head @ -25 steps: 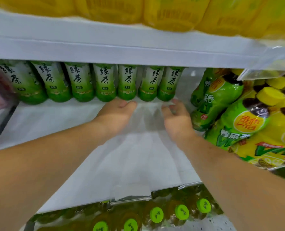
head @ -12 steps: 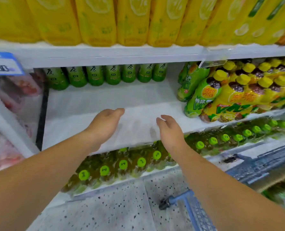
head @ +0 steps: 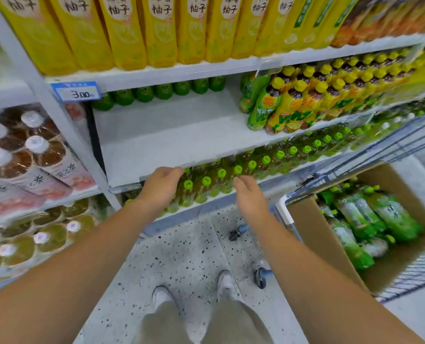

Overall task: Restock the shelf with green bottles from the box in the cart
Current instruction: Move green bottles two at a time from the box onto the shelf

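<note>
While my left hand (head: 160,187) and right hand (head: 248,197) hover empty and relaxed, green plastic bottles (head: 390,219) lie flat in the brown cardboard box (head: 313,234), rightward, nearest my right hand.

Both empty hands — left hand (head: 160,187), right hand (head: 250,197) — before the shelf (head: 171,135); green bottles (head: 363,219) in the box (head: 315,232) — right.

view: one head cam, wide-angle, straight lines bow near the edges
facing: forward and steeply down, rolled slightly
range: close, forearms fill the lower frame
centre: left hand (head: 160,184), right hand (head: 250,197)
beyond hands: shelf (head: 181,135)
right of hands: box (head: 313,229)
under hands: floor (head: 186,244), shoes (head: 225,281)
</note>
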Action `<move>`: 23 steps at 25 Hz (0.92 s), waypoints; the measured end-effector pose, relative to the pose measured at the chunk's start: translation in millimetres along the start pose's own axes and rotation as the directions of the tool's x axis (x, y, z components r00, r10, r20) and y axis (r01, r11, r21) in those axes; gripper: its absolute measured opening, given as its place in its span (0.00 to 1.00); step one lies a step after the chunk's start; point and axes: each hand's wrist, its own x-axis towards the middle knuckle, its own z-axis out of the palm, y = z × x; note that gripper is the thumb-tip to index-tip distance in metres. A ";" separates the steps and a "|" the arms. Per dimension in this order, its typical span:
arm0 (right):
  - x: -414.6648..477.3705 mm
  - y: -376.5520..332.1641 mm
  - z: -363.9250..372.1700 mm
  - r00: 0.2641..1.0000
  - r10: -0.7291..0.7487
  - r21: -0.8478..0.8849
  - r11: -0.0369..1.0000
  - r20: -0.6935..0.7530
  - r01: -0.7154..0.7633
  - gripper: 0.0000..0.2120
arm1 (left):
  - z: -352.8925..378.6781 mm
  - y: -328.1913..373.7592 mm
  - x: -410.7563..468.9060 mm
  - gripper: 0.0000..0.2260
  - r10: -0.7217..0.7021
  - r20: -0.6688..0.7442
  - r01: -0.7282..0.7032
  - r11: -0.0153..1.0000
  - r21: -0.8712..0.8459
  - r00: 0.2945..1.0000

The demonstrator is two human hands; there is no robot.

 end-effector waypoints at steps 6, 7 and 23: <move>-67.4 14.0 -44.4 0.999 0.038 0.046 0.998 0.001 -0.038 0.27 | 16.2 5.6 -58.5 0.23 -0.017 0.065 0.011 0.995 0.096 0.998; -72.3 18.2 -52.3 0.999 0.044 0.036 0.998 -0.009 -0.043 0.27 | 21.8 6.1 -65.3 0.25 -0.014 0.060 0.009 0.996 0.085 0.998; -73.3 134.6 -281.6 0.996 0.052 -0.015 0.998 -0.073 -0.053 0.26 | 284.5 57.1 -140.1 0.20 0.029 0.145 -0.046 0.992 0.118 0.989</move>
